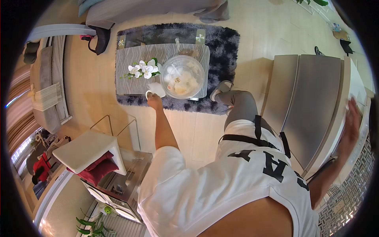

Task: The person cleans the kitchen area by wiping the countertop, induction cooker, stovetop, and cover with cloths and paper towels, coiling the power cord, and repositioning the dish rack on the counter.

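Close in at the right, beside the grey fridge (312,106), the right hand (352,118) is blurred but looks open, its fingers extended; whether it touches the pale panel (358,85) next to it, I cannot tell. Farther out, the left hand (153,101) is closed on the near end of a white item (156,89), perhaps a cup, at the near edge of the table (125,85). A steady grip and a level wrist would suit this hold, I judge, with care not to knock the round clear tub (203,83) just beside it. The white item's gripped end faces the person and its wider part points away, slanting right toward the tub; its long axis seems to run that way, though the hand hides some of it. Beyond lie white flowers (146,71), then the dark shaggy rug (229,37).
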{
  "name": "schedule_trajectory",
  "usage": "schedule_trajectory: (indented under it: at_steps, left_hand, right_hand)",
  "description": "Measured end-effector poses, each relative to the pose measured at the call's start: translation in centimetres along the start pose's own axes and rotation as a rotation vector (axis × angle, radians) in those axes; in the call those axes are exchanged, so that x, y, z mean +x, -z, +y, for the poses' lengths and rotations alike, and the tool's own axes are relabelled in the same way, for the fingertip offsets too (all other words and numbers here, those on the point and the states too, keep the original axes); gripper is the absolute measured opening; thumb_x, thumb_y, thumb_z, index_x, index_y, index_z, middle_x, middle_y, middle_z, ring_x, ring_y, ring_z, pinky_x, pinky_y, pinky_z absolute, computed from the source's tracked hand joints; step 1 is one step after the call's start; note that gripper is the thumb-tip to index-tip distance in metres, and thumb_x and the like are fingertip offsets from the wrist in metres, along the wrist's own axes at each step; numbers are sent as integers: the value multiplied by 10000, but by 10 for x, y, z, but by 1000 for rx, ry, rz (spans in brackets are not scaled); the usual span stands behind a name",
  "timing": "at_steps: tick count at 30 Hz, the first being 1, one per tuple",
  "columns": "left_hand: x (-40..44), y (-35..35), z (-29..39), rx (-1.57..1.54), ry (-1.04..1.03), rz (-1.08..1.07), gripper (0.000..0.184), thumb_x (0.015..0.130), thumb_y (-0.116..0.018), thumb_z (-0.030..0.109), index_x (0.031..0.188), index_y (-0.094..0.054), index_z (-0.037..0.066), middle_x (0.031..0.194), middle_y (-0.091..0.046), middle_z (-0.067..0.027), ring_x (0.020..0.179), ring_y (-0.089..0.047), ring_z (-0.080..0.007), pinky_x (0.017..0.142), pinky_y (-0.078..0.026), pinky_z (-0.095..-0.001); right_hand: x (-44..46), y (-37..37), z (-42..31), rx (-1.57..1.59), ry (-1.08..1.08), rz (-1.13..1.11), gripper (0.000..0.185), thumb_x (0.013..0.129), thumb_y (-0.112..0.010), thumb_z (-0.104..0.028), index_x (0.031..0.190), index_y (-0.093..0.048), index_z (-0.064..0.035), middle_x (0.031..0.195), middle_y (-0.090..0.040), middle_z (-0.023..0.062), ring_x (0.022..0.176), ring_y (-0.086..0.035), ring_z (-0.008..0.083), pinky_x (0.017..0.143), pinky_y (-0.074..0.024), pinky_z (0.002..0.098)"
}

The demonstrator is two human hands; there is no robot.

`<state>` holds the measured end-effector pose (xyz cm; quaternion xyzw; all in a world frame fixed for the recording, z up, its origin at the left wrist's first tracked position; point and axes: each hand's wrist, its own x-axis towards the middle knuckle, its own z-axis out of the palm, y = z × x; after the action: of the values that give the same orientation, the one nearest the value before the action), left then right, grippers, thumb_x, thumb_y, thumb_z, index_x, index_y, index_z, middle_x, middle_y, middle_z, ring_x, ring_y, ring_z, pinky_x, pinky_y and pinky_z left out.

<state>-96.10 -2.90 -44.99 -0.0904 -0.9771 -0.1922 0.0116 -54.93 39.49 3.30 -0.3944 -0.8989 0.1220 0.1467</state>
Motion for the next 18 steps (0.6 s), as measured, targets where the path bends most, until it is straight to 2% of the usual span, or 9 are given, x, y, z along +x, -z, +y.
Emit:
schedule_trajectory:
  at_steps: [2,4,6,9,11,14,16,17,18]
  left_hand:
    - [-21,33,22,-335,218,-103,202,741,-533,86,896,-574,-36,846,-599,-181,645,-585,-348,643,-485,-401]
    - [-53,103,126,-916,290,-28,179,751,-566,37,914,-585,-32,847,-587,-155,670,-581,-302,641,-474,-366]
    - [-80,154,211,-868,-102,-29,176,744,-583,-8,919,-594,-12,884,-566,-135,758,-572,-268,667,-463,-338]
    - [-114,203,302,-663,-695,-114,144,702,-592,-23,845,-598,-6,893,-531,-126,824,-539,-282,687,-449,-337]
    - [-127,213,336,-781,-871,-168,257,644,-552,-81,886,-596,-6,897,-492,-162,770,-528,-275,660,-445,-343]
    - [-133,237,365,-839,-784,-330,345,656,-527,-106,986,-568,-15,1028,-479,-167,902,-522,-259,729,-439,-320]
    - [-133,240,377,-1430,-333,-678,401,762,-519,22,1160,-464,5,1169,-440,-131,1048,-472,-240,838,-407,-323]
    - [-132,245,383,-1428,-340,-677,401,762,-519,22,1160,-464,5,1169,-440,-131,1048,-472,-240,838,-407,-323]
    - [-129,251,388,-1638,-143,-887,431,815,-477,128,1223,-388,22,1226,-400,-119,1091,-444,-244,881,-380,-341]
  right_hand:
    - [3,-52,-26,465,-149,-163,250,866,-479,-128,1089,-571,-63,1218,-482,87,1149,-422,196,956,-326,301]
    - [-3,-103,-42,866,-361,-447,312,865,-491,-137,1166,-502,-58,1184,-501,82,1050,-496,171,835,-429,282]
    - [-6,-140,-69,1317,-614,-727,526,847,-540,-254,1295,-325,-80,1135,-499,152,952,-549,221,763,-483,347]
    - [3,-171,-94,1767,-915,-921,531,815,-576,-348,1220,-387,-60,1078,-527,133,901,-572,237,735,-491,384]
    - [21,-165,-106,1828,-770,-863,511,798,-606,-333,1177,-413,-51,1045,-548,102,897,-572,222,719,-489,393]
    - [29,-139,-104,1685,-586,-652,538,785,-635,-208,1226,-385,-28,1022,-567,60,901,-557,144,754,-462,310]
    - [28,-133,-97,1631,-439,-565,505,762,-647,-102,1215,-436,-25,1005,-577,30,904,-532,84,807,-421,244]
    - [27,-130,-94,1635,-434,-561,505,762,-647,-102,1215,-436,-25,1005,-577,30,904,-532,84,807,-421,244]
    - [26,-128,-93,1588,-439,-545,454,756,-651,-94,1172,-483,-23,971,-587,22,873,-535,79,787,-427,237]
